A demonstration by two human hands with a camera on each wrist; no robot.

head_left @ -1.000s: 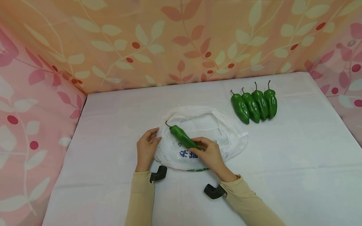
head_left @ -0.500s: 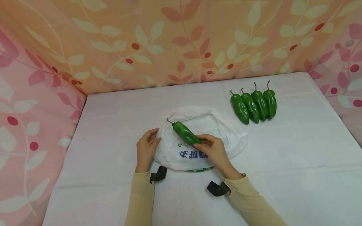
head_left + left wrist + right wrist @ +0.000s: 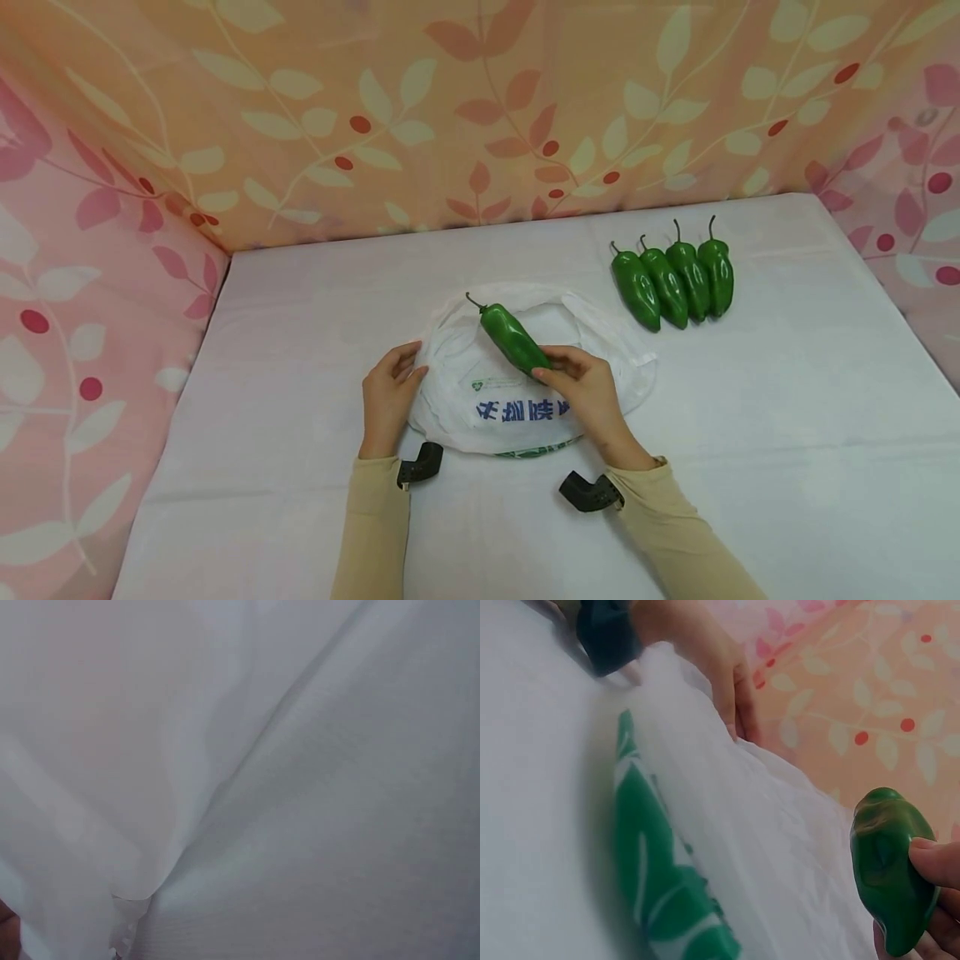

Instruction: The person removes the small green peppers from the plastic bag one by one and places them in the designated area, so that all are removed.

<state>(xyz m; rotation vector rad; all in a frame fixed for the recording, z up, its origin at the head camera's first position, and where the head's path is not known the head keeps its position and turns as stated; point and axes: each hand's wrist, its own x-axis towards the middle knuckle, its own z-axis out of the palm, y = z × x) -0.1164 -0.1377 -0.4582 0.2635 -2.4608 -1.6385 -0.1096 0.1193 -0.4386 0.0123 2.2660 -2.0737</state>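
In the head view, a white plastic bag with blue and green print lies on the table, its mouth spread open. My left hand grips the bag's left edge, with fingers and thumb curled at the rim. A shiny green pepper is pinched by its tip in my right hand, above the bag's mouth, stem pointing up and left. The right wrist view shows the thumb pressed on the pepper. White material fills the left wrist view, with a bit of a finger at its lower left.
Several green peppers lie side by side in a row at the back right of the white-covered table. Patterned cloth stands behind the table and on both sides.
My right hand has moved the pepper right and toward the back, from over the printed front of the bag to over its mouth. The left hand stays at the bag's edge.
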